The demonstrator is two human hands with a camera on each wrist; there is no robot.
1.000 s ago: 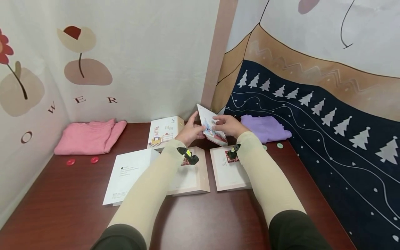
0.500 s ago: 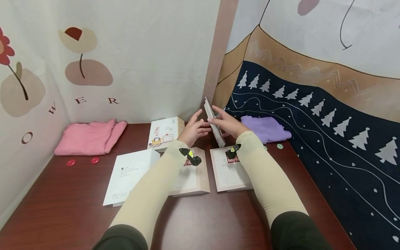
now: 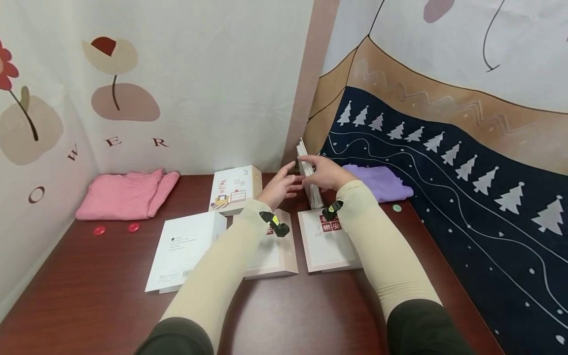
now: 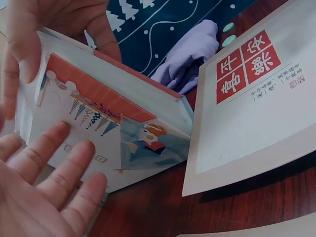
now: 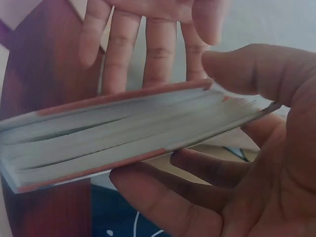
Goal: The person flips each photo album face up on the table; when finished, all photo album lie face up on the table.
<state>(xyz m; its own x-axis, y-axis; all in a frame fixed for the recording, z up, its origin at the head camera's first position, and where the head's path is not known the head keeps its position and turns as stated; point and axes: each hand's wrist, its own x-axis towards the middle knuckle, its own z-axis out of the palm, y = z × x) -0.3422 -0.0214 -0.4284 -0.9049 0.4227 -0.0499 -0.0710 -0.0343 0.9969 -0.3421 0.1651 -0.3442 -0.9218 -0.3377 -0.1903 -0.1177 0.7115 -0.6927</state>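
Note:
An illustrated book [image 3: 309, 170] stands on edge near the back of the table, its page edges showing in the right wrist view. My right hand [image 3: 327, 173] grips it, thumb on one cover and fingers on the other. In the left wrist view the cover carries a red band and a small painted figure. My left hand [image 3: 280, 187] is beside that cover with straight, spread fingers [image 4: 64, 180]; whether the fingertips touch it I cannot tell. Just in front lie two white books with red seal-style characters, the right book [image 3: 330, 241] and the middle book [image 3: 272, 246].
A white book [image 3: 184, 251] lies back cover up on the left. Behind it rests an illustrated book [image 3: 235, 190]. Folded pink cloth [image 3: 126, 195] and red buttons [image 3: 133, 227] are at far left. Purple cloth [image 3: 379, 182] and a green button [image 3: 397, 208] are at right, by the curtain.
The book has turned from showing its cover to nearly edge-on and moved slightly right. My left hand has let go of it and spread its fingers; my right hand has kept hold.

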